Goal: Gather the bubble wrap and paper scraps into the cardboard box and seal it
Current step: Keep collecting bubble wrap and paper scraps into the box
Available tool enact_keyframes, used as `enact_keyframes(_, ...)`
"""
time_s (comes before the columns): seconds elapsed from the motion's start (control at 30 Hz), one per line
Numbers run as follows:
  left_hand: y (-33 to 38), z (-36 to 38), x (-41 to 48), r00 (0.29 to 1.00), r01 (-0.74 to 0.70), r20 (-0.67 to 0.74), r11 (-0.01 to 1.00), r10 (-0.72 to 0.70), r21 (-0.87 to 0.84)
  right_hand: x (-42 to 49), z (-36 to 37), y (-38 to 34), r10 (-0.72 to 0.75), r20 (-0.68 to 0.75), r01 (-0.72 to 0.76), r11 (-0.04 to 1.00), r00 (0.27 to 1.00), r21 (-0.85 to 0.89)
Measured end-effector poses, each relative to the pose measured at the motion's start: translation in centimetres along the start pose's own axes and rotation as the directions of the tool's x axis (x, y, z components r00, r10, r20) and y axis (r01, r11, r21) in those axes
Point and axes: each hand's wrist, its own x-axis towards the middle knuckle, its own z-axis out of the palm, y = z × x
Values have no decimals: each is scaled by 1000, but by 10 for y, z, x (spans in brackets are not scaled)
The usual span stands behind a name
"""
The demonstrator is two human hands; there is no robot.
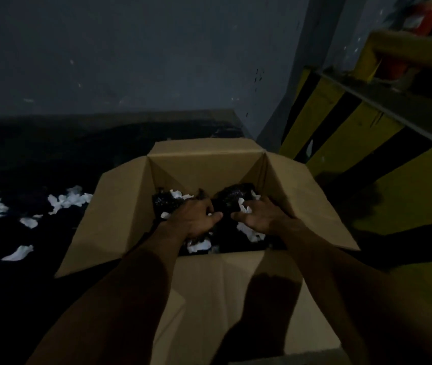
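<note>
My left hand (193, 216) digs curled fingers into the dark bubble wrap (232, 198), gripping it, while my right hand (258, 216) just beside it pinches a white paper scrap (245, 205). Both are inside the open cardboard box (204, 148), flaps spread. More paper scraps (67, 200) lie on the dark surface to its left. A yellow-and-black barrier (341, 122) stands on the right.
</note>
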Motion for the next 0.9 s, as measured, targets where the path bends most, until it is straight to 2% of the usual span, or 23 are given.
enact_keyframes(0.03, 0, 1, 3, 998, 33, 58, 999, -32, -19, 1, -2, -2, 21, 18, -21, 1000, 1000, 5)
enact_keyframes(0.1, 3, -1, 6, 995, 53, 83, 998, -49, -43, 5, -7, -2, 37, 24, -38, 999, 999, 3)
enact_keyframes(0.23, 11, -12, 5, 998, 51, -43, 998, -52, -26, 6, -5, -2, 9, 6, -9, 999, 1000, -42)
enact_keyframes(0.3, 15, -20, 2, 994, 54, -100, 999, -53, -2, 0, -7, -3, 16, -74, -17, 1000, 997, -7)
enact_keyframes(0.37, 17, -27, 0, 992, 35, -124, 999, -32, 23, -7, -9, -7, -36, -159, 35, 999, 987, -5)
enact_keyframes(0.43, 18, -34, -4, 989, 25, -146, 998, -18, 52, -14, -12, -9, -98, -290, 97, 995, 952, -18)
enact_keyframes(0.5, 22, -39, -11, 983, 27, -181, 996, -10, 90, -24, -16, -13, -128, -361, 137, 991, 924, 0)
enact_keyframes(0.6, 25, -45, -27, 971, 33, -241, 992, -3, 122, -41, -21, -22, -128, -391, 136, 991, 912, -8)
enact_keyframes(0.9, 20, -67, -89, 930, 48, -367, 998, -29, 42, -72, -11, -60, -178, -428, 178, 983, 886, -41)
